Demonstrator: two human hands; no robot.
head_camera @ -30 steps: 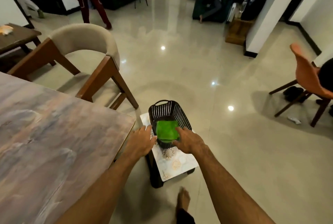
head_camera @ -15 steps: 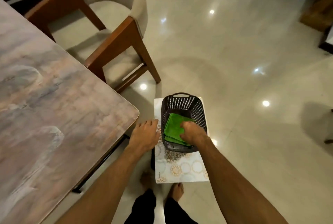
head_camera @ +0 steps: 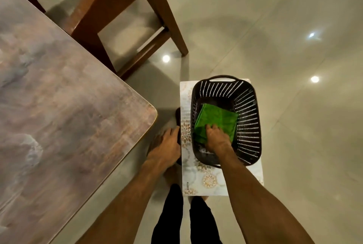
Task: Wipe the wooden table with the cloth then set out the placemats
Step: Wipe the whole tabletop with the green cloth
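Head view, with the dark slotted basket (head_camera: 247, 110) as the landmark. The folded green cloth (head_camera: 216, 120) lies inside it, on the floor of the basket and tilted up against the wall nearest the bench (head_camera: 59, 106). The basket stands on a pale floral placemat (head_camera: 198, 181), which tops a low dark stand just beside the bench corner.

The right hand (head_camera: 216, 137) reaches down into the basket from the person's side, its fingers (head_camera: 211, 127) curled onto the near edge of the cloth. They look closed on the fabric, though whether the thumb is under the fold is hidden. The left hand (head_camera: 167, 149) rests outside the basket, on the bench side, fingers loosely spread against the edge of the stand and gripping nothing that shows.

The cloth looks like soft microfibre: light, limp, with a nap that should not slip. Pinched at one edge, the folds would probably fall open as it comes up, so taking the whole stack of layers at the near edge should keep it as a pad for wiping. The basket looks like light plastic and could lift or slide with the cloth if the fabric snags on a slot; the left hand is well placed to steady it. The placemat beneath looks thin and flexible, pinned by the basket until that is moved.
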